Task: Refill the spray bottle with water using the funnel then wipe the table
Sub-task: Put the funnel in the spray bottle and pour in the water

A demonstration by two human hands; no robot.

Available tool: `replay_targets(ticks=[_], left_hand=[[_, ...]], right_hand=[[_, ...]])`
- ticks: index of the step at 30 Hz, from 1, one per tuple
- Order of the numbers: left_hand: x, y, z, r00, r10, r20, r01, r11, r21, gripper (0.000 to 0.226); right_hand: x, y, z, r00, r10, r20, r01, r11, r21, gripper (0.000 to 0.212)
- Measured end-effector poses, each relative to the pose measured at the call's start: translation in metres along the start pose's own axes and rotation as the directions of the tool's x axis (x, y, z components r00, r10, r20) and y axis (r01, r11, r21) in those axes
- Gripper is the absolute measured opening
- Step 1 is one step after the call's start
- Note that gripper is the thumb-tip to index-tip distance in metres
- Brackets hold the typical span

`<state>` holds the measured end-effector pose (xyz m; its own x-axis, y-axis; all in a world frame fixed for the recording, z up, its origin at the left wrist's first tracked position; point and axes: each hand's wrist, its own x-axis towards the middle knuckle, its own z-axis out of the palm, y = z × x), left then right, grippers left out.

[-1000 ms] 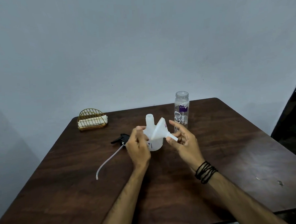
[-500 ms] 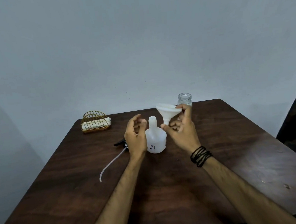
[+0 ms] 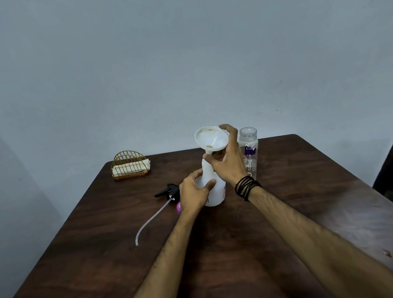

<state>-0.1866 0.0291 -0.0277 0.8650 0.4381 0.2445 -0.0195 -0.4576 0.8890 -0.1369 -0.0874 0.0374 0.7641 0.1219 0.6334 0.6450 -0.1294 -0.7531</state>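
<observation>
Fingers (image 3: 232,133) of the right hand (image 3: 229,163) curl over the far rim of the white funnel (image 3: 211,140), the thumb against its spout, gripping it upright with the spout at the mouth of the spray bottle (image 3: 212,189). Half a second earlier the funnel hung in the air just right of the bottle's neck; now it stands directly over the neck, though whether the spout is fully seated cannot be told. The left hand (image 3: 194,192), which was open beside the bottle, now wraps around the bottle's left shoulder and grips it. The bottle stands near the middle of the dark wooden table (image 3: 307,200). Its black spray head (image 3: 168,191) with the dip tube (image 3: 149,222) lies to the left. A clear water bottle (image 3: 250,155) stands uncapped just behind the right hand, and a gold wire napkin holder (image 3: 130,165) sits at the far left corner.
</observation>
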Motion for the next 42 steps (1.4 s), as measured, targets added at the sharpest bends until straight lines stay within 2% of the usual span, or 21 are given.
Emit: replay_targets(ticks=[2, 6, 12, 21, 25, 28, 30, 33, 34, 36, 39, 40, 42], left_hand=[[0.001, -0.001, -0.001, 1.000, 0.010, 0.005, -0.010, 1.000, -0.002, 0.060], [0.000, -0.001, -0.002, 1.000, 0.014, 0.019, -0.013, 1.000, -0.008, 0.058], [0.000, -0.001, -0.003, 1.000, 0.012, 0.017, -0.012, 1.000, -0.012, 0.059], [0.001, -0.001, -0.006, 0.999, 0.027, 0.036, -0.027, 1.000, -0.005, 0.059], [0.000, 0.000, -0.007, 0.998, 0.034, 0.046, -0.035, 0.999, 0.025, 0.061], [-0.002, -0.001, -0.013, 0.996, 0.075, 0.048, -0.079, 0.994, 0.079, 0.067], [-0.003, -0.005, -0.020, 0.998, 0.066, 0.017, -0.067, 0.995, 0.076, 0.069], [-0.006, -0.012, -0.031, 0.996, 0.037, -0.084, -0.032, 0.998, 0.053, 0.061], [-0.006, -0.013, -0.034, 0.993, 0.036, -0.110, -0.031, 0.998, 0.046, 0.059], [-0.006, -0.013, -0.037, 0.993, 0.041, -0.110, -0.038, 0.999, 0.036, 0.057], [-0.005, -0.006, -0.035, 0.996, 0.076, -0.045, -0.074, 0.997, 0.028, 0.061], [-0.004, -0.002, -0.032, 0.995, 0.094, -0.031, -0.094, 0.996, 0.012, 0.063], [-0.004, 0.006, -0.022, 0.992, 0.120, -0.027, -0.122, 0.991, -0.053, 0.066]], right_hand=[[0.001, 0.002, 0.001, 1.000, -0.004, 0.023, 0.004, 1.000, -0.003, 0.080], [0.004, 0.004, 0.003, 0.997, 0.048, 0.068, -0.046, 0.999, -0.027, 0.066], [0.008, 0.010, 0.002, 0.999, 0.032, 0.041, -0.028, 0.995, -0.097, 0.061], [0.003, 0.014, -0.001, 0.987, 0.014, 0.161, 0.027, 0.967, -0.254, 0.049], [0.003, 0.013, -0.004, 0.978, 0.040, 0.207, 0.017, 0.963, -0.269, 0.052], [-0.002, 0.014, -0.005, 0.978, 0.018, 0.209, 0.028, 0.976, -0.217, 0.074], [-0.009, 0.017, -0.006, 0.985, 0.002, 0.171, 0.029, 0.983, -0.179, 0.090], [-0.022, 0.020, -0.008, 0.993, 0.028, 0.114, -0.008, 0.985, -0.174, 0.099], [-0.027, 0.021, -0.009, 0.996, 0.016, 0.086, 0.001, 0.981, -0.192, 0.099], [-0.037, 0.021, -0.011, 0.995, -0.102, -0.011, 0.095, 0.958, -0.272, 0.090], [-0.048, 0.023, -0.017, 0.927, -0.314, -0.206, 0.223, 0.902, -0.369, 0.071], [-0.049, 0.025, -0.020, 0.902, -0.336, -0.272, 0.220, 0.898, -0.381, 0.068], [-0.045, 0.030, -0.027, 0.874, -0.281, -0.395, 0.117, 0.913, -0.391, 0.071]])
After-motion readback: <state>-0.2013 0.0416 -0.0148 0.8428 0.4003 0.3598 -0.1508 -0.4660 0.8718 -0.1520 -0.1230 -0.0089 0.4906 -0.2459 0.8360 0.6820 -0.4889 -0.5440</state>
